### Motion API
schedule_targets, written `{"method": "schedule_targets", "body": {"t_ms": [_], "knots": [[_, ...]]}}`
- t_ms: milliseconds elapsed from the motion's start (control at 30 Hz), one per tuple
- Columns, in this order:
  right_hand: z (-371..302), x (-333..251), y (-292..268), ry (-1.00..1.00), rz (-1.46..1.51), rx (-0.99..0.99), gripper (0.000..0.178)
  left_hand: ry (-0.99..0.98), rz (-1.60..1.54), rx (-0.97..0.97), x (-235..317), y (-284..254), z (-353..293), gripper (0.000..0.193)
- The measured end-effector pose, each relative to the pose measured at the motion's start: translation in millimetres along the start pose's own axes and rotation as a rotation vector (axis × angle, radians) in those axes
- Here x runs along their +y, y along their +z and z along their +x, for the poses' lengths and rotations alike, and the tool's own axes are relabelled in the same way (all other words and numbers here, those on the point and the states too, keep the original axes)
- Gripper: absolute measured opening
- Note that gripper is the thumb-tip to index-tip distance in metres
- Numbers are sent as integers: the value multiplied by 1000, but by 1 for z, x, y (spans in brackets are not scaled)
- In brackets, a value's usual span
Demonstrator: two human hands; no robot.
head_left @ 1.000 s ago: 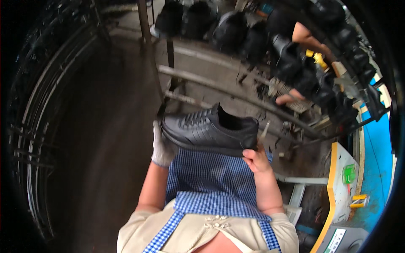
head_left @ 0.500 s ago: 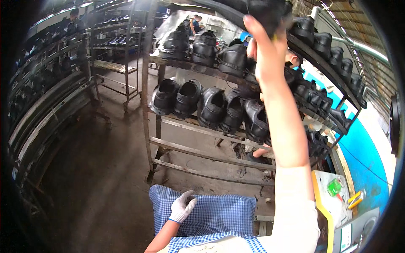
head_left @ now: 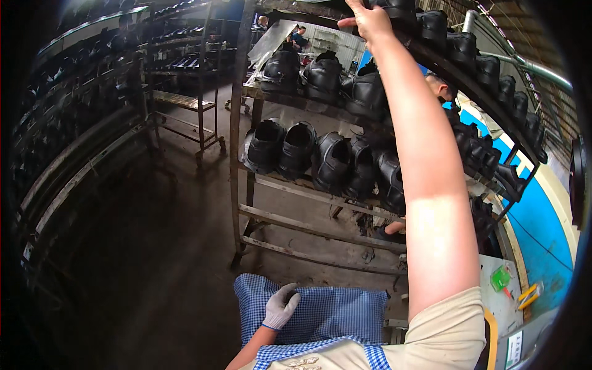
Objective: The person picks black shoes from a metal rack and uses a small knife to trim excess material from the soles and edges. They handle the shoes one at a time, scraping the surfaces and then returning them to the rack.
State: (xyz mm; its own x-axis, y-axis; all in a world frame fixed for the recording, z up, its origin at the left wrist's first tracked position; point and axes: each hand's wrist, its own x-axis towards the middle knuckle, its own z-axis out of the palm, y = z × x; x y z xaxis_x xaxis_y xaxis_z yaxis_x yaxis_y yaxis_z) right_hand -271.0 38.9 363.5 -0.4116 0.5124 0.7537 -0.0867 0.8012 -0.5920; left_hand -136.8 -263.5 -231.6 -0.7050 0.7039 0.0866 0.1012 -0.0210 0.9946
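My right hand (head_left: 370, 23), bare, reaches up to the top tier of a metal shoe rack (head_left: 243, 142). Its visible fingers are apart with nothing between them; the frame's upper edge cuts off part of the hand. Just right of it, a black shoe (head_left: 398, 11) sits on that tier. Low in front of me, my left hand (head_left: 282, 306) wears a white glove. Its fingers curl loosely, thumb apart, holding nothing, over the blue checked apron (head_left: 345, 311). Black shoes (head_left: 330, 161) stand in rows on the tiers below, partly hidden by my right arm.
More loaded racks (head_left: 92, 166) line the left side. Behind my rack, another person (head_left: 439, 89) is partly hidden, and someone's fingers (head_left: 394, 227) show low down. At right, a worktop (head_left: 493, 265) bears a green item (head_left: 500, 279) and a yellow-handled tool (head_left: 529, 296).
My right hand has come off the black shoe it was touching at the top tier and moved up and left. The whole view has shifted slightly; my left hand stays low over the apron.
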Motion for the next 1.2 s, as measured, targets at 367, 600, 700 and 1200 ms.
{"method": "schedule_targets", "body": {"t_ms": [367, 600, 700, 1200], "knots": [[-89, 47, 110, -363, -429, -254, 41, -26, 6, -32, -9, 13, 2, 41], [-182, 21, 62, -550, -23, 59, 16, -75, -117, -4, -28, 12, 3, 38], [-220, 38, 38, -620, 43, 119, 24, -207, -423, -14, -17, 3, 9, 38], [-186, 52, 43, -372, 201, 300, 20, 882, 333, 374, 261, 21, 213, 64]]}}
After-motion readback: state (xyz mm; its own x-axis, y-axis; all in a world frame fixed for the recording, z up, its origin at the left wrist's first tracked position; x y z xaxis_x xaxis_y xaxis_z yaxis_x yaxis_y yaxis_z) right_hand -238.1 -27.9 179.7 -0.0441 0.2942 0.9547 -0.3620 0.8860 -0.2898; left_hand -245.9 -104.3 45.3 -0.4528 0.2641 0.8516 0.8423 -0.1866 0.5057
